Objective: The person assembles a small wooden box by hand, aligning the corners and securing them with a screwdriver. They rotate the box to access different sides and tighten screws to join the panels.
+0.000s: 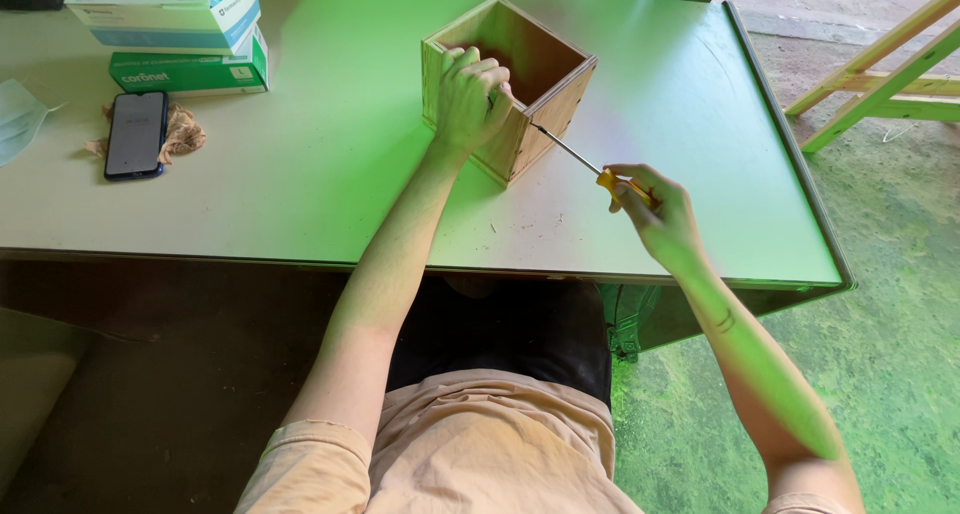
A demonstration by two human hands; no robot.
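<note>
Two bare hands work at one small open-topped plywood box, which sits on the pale counter at about twelve o'clock from the person's chest. From the head view, the left hand wraps over the near wall of the box, fingers hooked on the rim, its grip clamped on the wood. The right hand, at about two o'clock, has its grip closed round the yellow handle of a thin-shafted screwdriver, whose tip meets the box's near right face, close to the left hand's knuckles.

Further off, at about ten o'clock, a dark smartphone lies face up on a scrap of tan cloth, with a green flat carton and a pale blue-and-white box stacked behind it. A light blue face mask rests at the left edge. Pale timber frames lean on the floor at about one o'clock.

My worry is the tip: it looks very near the left fingers, so a slip off the screw under push could jab them. The box is light, too, and could skid or twist if the hold loosens.
</note>
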